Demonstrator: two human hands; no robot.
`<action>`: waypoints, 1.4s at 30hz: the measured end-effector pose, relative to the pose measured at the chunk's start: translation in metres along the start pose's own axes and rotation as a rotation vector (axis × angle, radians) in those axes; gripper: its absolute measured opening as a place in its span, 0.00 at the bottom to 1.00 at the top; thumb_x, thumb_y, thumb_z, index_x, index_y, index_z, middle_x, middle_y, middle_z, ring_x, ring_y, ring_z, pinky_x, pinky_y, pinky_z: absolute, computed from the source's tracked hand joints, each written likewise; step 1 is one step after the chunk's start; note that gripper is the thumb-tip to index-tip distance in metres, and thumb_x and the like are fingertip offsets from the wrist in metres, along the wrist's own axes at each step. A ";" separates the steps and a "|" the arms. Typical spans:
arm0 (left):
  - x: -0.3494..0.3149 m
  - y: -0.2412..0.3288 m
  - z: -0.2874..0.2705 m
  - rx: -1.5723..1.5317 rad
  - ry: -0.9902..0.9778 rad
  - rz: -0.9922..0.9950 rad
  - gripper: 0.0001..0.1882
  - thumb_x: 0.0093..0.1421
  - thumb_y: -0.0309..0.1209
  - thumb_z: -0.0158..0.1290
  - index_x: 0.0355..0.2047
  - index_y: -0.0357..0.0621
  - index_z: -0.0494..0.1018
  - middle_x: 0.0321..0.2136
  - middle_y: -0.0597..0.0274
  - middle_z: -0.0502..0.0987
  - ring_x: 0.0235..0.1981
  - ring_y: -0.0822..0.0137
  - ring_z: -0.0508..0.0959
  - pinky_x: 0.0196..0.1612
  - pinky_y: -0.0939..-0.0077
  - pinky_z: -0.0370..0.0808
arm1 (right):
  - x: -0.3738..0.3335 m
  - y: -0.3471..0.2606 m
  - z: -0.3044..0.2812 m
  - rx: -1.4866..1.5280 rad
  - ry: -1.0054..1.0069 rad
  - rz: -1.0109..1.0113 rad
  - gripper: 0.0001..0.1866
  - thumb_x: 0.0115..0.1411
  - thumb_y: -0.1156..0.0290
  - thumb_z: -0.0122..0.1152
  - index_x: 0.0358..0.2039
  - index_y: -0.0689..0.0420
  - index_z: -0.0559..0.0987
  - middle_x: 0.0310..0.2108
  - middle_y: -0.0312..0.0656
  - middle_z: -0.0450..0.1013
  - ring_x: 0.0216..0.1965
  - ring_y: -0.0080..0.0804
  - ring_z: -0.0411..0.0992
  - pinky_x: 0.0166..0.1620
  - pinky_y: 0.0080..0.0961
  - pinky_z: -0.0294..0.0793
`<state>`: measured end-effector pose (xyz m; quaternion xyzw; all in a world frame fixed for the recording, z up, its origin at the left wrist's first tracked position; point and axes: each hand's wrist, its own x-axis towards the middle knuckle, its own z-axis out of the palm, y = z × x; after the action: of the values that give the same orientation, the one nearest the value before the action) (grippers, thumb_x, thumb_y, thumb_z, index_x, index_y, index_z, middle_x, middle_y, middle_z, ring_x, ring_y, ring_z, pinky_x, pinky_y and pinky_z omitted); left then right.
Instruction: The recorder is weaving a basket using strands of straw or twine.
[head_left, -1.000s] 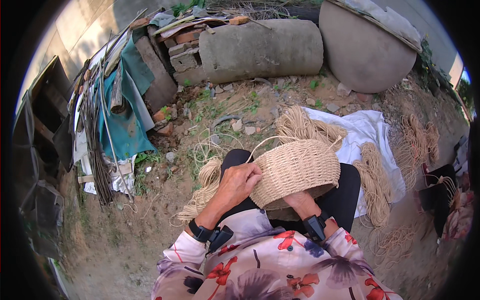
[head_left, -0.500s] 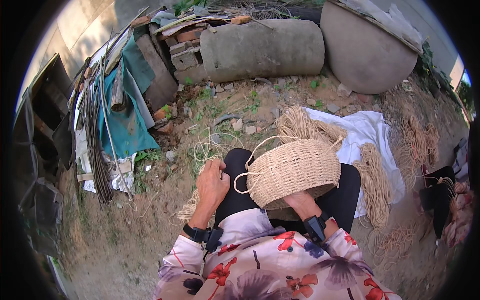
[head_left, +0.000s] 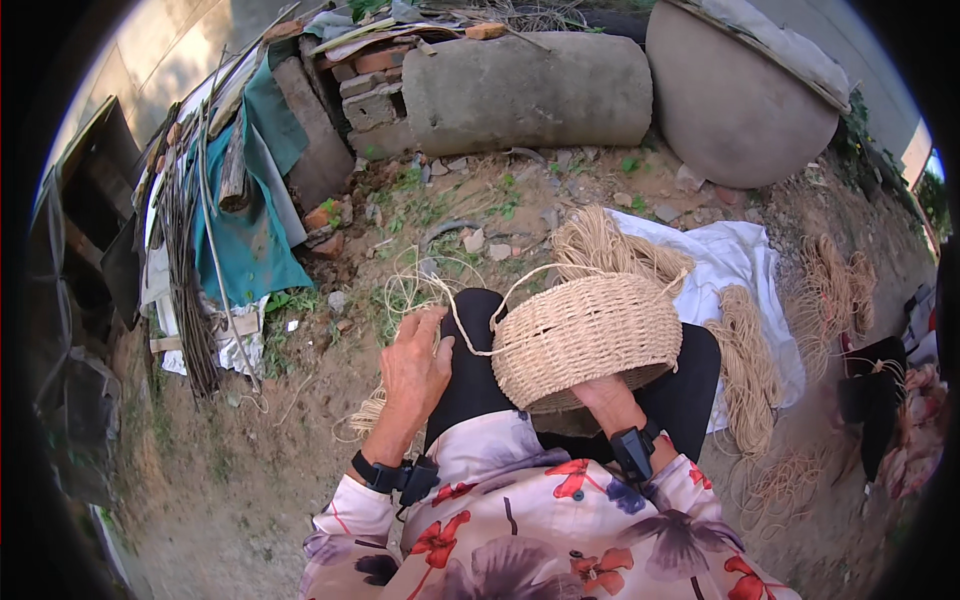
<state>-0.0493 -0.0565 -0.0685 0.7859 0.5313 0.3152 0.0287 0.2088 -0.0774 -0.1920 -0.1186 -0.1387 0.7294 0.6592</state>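
A pale woven basket [head_left: 590,335] rests tilted across my knees, its opening turned toward me. My right hand [head_left: 608,400] reaches into that opening; the basket wall hides its fingers. From the basket's left side a natural-fibre cord [head_left: 463,335] curves up and over my left knee toward thin loose loops beside my left hand. Another strand arches over the basket's far side. My left hand [head_left: 412,368] is left of the basket at my knee, fingers curled and closed on the cord, with the exact grip partly hidden.
Bundles of the same cord [head_left: 745,370] lie on and beside a white cloth [head_left: 765,290] at the right. More cord [head_left: 370,412] lies left of my leg. Beyond are a concrete cylinder [head_left: 530,95], bricks and teal sheeting [head_left: 255,250]. Part of another person [head_left: 915,420] shows at far right.
My left hand has shifted slightly left and down. The small cord loop at the basket's left side has opened into a longer curve up over my knee. The right hand stays inside the basket.
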 end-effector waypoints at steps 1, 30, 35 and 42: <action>-0.003 0.005 0.001 -0.055 0.029 0.045 0.18 0.56 0.29 0.59 0.48 0.47 0.73 0.42 0.54 0.78 0.34 0.48 0.81 0.34 0.55 0.78 | -0.001 0.000 0.001 -0.005 -0.002 -0.004 0.27 0.66 0.54 0.57 0.59 0.56 0.68 0.55 0.42 0.70 0.56 0.38 0.69 0.62 0.42 0.70; -0.004 0.005 0.048 -0.897 -0.424 -0.474 0.11 0.60 0.34 0.58 0.26 0.41 0.76 0.16 0.76 0.68 0.19 0.83 0.62 0.22 0.81 0.58 | -0.004 0.029 -0.004 -0.152 0.029 0.065 0.26 0.67 0.52 0.55 0.58 0.56 0.69 0.55 0.41 0.70 0.57 0.36 0.68 0.62 0.40 0.67; 0.011 0.009 0.043 -0.563 -0.356 -0.293 0.14 0.53 0.39 0.60 0.22 0.40 0.76 0.14 0.61 0.74 0.18 0.70 0.74 0.24 0.71 0.69 | -0.007 0.031 -0.010 -0.204 0.103 0.069 0.25 0.64 0.59 0.61 0.57 0.56 0.70 0.55 0.41 0.71 0.55 0.36 0.69 0.62 0.39 0.69; 0.023 0.020 0.036 -0.252 -0.376 -0.216 0.14 0.50 0.40 0.62 0.21 0.42 0.75 0.15 0.60 0.75 0.16 0.68 0.75 0.23 0.72 0.71 | -0.011 0.038 -0.024 -0.437 0.029 0.004 0.24 0.66 0.62 0.59 0.59 0.57 0.68 0.57 0.40 0.69 0.57 0.35 0.68 0.62 0.36 0.67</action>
<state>-0.0083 -0.0351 -0.0789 0.7595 0.5540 0.2222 0.2586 0.1834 -0.0910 -0.2278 -0.2696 -0.2840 0.6814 0.6184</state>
